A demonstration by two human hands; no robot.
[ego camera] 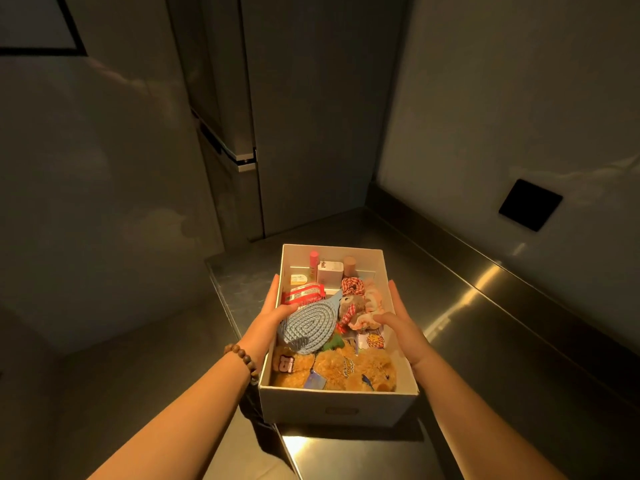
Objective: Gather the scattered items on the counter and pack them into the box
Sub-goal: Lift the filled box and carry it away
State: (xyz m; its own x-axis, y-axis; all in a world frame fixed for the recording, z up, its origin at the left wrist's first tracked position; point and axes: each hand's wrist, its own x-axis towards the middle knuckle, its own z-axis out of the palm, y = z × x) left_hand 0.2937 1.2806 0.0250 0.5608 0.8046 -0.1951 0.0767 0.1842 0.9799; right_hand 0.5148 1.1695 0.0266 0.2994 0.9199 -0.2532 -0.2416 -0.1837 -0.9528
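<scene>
White cardboard, open-topped and rectangular, the box (337, 407) sits at the near end of a brushed steel counter (485, 306), packed close to full. Two brown plush bears (346, 370) lie along its near wall; over them rests a blue oval hairbrush with ridged rows (308, 323), beside a small plush toy in red check cloth (351, 306) and a pink frilled scrunchie (369, 308). A red snack packet (303, 294) lies on the left side, and at the far end stand a pink tube (314, 266), a white charger block (329, 271) and a tan-capped bottle (349, 266).

The left hand (273, 313), a wooden bead bracelet (244, 362) on its wrist, grips the left wall, thumb inside touching the brush, fingers outside. The right hand (398, 320) holds the right wall likewise, thumb curled inward.

Round about, the counter runs along a pale wall bearing a dark square plate (530, 205); tall grey cabinet panels (311, 116) close the corner.
</scene>
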